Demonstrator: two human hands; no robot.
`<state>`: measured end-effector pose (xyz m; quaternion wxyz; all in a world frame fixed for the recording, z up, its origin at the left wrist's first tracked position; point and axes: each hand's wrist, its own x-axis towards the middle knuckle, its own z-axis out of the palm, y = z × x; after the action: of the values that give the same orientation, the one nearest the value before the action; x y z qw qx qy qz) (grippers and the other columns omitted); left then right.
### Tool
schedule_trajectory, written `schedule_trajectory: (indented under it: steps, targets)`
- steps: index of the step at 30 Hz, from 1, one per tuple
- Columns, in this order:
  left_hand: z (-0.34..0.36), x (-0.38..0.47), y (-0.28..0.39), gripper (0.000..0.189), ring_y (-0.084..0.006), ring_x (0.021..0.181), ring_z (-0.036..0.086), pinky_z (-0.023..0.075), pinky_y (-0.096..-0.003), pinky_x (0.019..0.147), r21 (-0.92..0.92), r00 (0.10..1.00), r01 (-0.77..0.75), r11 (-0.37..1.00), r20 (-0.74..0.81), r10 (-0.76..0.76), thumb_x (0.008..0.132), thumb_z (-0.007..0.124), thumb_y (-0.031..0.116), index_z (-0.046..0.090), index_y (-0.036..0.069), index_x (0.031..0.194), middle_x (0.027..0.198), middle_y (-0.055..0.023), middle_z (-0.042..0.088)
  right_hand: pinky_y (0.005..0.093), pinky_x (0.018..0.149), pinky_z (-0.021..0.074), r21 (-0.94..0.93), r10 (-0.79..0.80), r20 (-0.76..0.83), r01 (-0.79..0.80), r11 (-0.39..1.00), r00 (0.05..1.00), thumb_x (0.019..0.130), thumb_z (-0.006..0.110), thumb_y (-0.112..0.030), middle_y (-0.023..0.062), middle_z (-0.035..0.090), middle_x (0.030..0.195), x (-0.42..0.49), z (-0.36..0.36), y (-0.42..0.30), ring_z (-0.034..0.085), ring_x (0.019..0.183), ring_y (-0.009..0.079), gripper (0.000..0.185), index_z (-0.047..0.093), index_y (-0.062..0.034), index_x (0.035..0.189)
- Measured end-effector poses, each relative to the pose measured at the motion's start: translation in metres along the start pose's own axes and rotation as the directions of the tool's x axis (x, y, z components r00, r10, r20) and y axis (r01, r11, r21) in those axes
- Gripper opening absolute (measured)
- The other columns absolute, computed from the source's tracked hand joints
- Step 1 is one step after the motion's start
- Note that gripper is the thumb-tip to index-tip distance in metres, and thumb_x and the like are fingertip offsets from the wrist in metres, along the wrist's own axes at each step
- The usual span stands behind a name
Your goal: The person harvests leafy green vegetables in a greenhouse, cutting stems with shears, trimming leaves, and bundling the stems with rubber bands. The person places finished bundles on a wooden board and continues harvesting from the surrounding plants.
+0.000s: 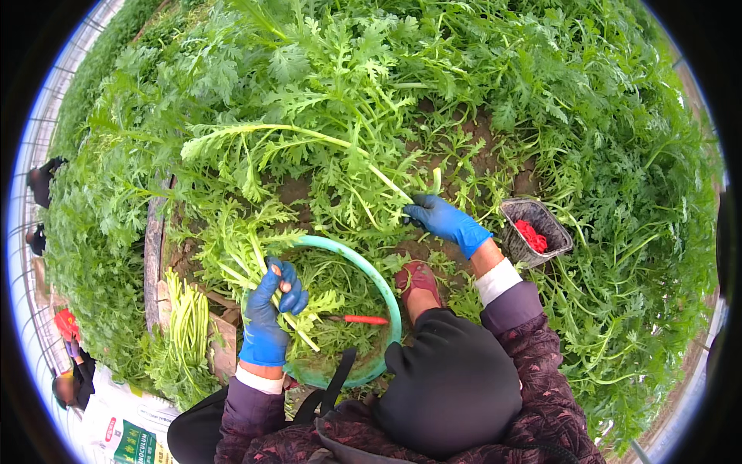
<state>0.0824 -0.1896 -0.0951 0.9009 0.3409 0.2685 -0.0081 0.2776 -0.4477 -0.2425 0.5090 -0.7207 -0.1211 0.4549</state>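
My left hand (272, 307), in a blue glove with torn fingertips, is closed around a few leafy green stems (255, 249) above a turquoise basin. In my gloved right hand (443, 220) is the lower end of one long leafy stalk (324, 138), which stretches up and to the left. The turquoise round basin (385, 290) holds loose leaves, and a red-handled tool (365, 319) lies across them; its far end is partly hidden. A bundle of cut stems (188, 319) rests left of my left hand.
Leafy plants (608, 145) surround me. A dark plastic basket (559, 246) with red bands or ties (530, 236) stands to the right. Wooden boards (223, 345) and a printed white sack (110, 406) are at the left. Other people (72, 383) are at the far left edge.
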Motion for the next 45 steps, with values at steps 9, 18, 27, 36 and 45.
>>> schedule_trajectory:
  steps: [9,18,27,36,45]
  targets:
    - [0.012,-0.001,-0.034,0.036,-0.012,0.049,0.036,0.0312,-0.0274,0.051,0.08,0.986,0.124,0.989,-0.123,-0.114,0.092,0.058,0.041,0.051,0.007,0.082,0.069,-0.0035,0.047,0.0471,0.08,0.0498,-0.731,-0.043,0.175,0.159,0.664,0.984,0.079,0.064,-0.022,0.0204,0.065,0.097,0.027,0.046,0.017,0.062,0.091,0.0385,0.036,0.061,-0.0057,0.111]
    - [0.009,0.002,-0.047,0.05,-0.0107,0.065,0.047,0.0424,-0.0279,0.061,0.308,0.984,0.129,0.943,-0.156,-0.084,0.095,0.053,0.041,0.052,0.003,0.128,0.104,-0.0079,0.065,0.0482,0.078,0.0489,-0.722,-0.181,0.109,0.203,0.661,0.977,0.085,0.058,-0.024,0.0226,0.064,0.094,0.016,0.046,0.029,0.061,0.087,0.0403,0.027,0.061,-0.0026,0.101]
    - [0.011,0.002,-0.054,0.058,-0.0308,0.113,0.058,0.0427,-0.0397,0.104,0.055,0.919,0.313,0.948,-0.269,-0.287,0.095,0.052,0.04,0.045,-0.003,0.133,0.129,-0.0179,0.056,0.0374,0.069,0.0468,-0.121,-0.166,0.536,0.27,0.955,0.828,0.092,0.056,-0.037,0.0146,0.063,0.079,-0.066,0.068,-0.072,0.058,0.071,0.0225,0.041,0.061,0.0035,0.096]
    - [-0.01,0.002,-0.021,0.059,-0.0098,0.06,0.04,0.0406,-0.0359,0.084,-0.42,0.989,0.098,0.902,0.143,-0.041,0.095,0.051,0.045,0.048,-0.003,0.129,0.065,0.0036,0.037,0.03,0.065,0.0481,0.062,-0.165,0.674,0.168,0.984,0.72,0.094,0.056,-0.036,0.0048,0.064,0.082,-0.044,0.095,-0.069,0.057,0.069,0.0129,0.037,0.062,-0.0005,0.101]
    - [0.011,-0.052,0.112,0.07,-0.0059,0.046,0.038,0.0403,-0.0249,0.077,-0.391,0.622,-0.66,0.642,0.194,0.758,0.088,0.057,0.011,0.02,0.0,0.147,0.056,0.007,0.036,0.0455,0.077,0.0506,-0.522,-0.348,-0.131,0.234,0.82,0.928,0.088,0.06,-0.023,0.0204,0.066,0.091,0.038,0.038,-0.019,0.063,0.084,0.0403,0.024,0.065,-0.0055,0.104]
